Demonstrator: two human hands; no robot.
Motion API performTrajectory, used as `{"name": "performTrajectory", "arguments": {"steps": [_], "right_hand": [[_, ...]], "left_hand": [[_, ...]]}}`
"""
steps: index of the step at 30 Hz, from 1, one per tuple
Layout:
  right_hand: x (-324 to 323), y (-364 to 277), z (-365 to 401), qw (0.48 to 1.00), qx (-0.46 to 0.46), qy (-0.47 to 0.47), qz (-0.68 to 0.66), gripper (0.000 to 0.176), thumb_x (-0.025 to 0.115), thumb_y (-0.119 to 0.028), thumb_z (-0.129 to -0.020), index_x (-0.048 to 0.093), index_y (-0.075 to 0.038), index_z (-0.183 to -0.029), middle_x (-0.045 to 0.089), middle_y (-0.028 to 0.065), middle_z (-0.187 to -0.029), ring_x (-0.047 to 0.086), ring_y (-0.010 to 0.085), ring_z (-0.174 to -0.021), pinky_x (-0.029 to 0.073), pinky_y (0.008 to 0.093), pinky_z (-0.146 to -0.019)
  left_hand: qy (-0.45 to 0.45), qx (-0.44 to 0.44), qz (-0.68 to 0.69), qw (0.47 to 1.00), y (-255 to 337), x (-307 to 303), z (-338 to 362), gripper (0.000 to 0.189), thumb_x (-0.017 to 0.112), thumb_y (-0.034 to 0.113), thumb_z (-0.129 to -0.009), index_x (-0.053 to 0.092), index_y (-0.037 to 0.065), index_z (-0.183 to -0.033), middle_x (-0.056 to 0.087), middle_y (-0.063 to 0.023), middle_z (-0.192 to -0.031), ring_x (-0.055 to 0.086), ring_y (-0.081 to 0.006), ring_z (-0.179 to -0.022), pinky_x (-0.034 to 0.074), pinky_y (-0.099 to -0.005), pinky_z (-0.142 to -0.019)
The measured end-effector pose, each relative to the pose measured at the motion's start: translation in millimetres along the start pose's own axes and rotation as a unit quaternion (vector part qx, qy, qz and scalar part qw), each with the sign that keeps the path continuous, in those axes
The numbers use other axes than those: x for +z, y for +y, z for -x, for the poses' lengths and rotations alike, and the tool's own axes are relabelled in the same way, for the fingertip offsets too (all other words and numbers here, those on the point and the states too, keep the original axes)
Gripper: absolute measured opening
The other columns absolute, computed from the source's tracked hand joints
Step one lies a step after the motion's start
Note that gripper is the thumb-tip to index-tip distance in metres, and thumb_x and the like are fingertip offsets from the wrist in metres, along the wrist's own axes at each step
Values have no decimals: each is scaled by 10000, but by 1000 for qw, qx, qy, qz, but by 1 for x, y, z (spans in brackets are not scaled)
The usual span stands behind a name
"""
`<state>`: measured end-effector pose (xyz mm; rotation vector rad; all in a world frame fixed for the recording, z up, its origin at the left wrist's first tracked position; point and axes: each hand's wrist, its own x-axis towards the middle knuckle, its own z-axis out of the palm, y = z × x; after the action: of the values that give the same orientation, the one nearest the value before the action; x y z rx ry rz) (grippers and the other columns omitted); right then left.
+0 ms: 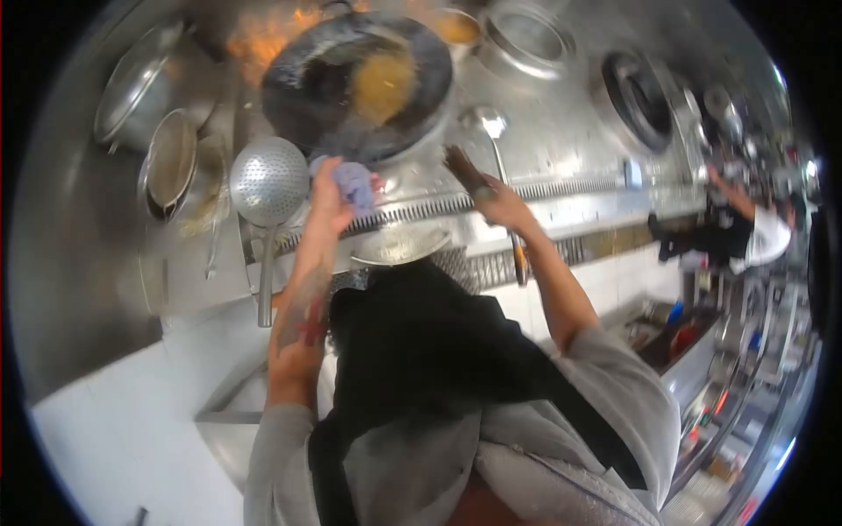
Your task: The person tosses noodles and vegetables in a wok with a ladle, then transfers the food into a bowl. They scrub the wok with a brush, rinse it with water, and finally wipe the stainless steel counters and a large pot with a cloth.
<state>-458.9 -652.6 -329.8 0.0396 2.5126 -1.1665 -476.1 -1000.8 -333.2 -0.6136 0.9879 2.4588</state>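
My left hand (328, 200) grips a folded grey-purple cloth (354, 186) against the near rim of a large black wok (298, 110). Inside the wok is yellowish-brown liquid or food (383, 85), blurred. My right hand (503, 209) is closed round a short brown wok brush (465, 170), its bristle end pointing up and left, to the right of the wok. A long-handled ladle (485, 120) lies beside that hand, its handle passing behind or under the wrist. Left of my left forearm rests a perforated skimmer (269, 182).
Orange flames (263, 39) rise at the wok's far left. A mesh strainer (172, 159) sits on a bowl at left. Metal pots (526, 39) and a black burner ring (638, 101) stand farther right. A slotted drain (561, 188) runs along the stove's front. Another person (754, 232) is at far right.
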Motion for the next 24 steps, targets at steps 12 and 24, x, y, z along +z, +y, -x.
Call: {"name": "performTrajectory", "arguments": {"steps": [12,24], "right_hand": [[-87,-208,-114,835,-373,-68,399,423,653,-234,-770,685,-91,-1167,699,233,-938,678,379,-898,544,463,-802],[104,-275,-237,896,-367,8,250,419,601,-365,-863,697,-37,-1106,668,304,-1002,648,442,-1014,504,494,-929]], "left_hand": [[30,112,174,978,-28,27,-85,230,504,244,-941,465,83,-781,478,-47,-617,429,-158,-451,467,-370,-503],[233,163,91,954,-12,56,-75,109,508,177,-925,473,127,-835,500,-9,-640,435,-117,-464,271,-263,-408]]}}
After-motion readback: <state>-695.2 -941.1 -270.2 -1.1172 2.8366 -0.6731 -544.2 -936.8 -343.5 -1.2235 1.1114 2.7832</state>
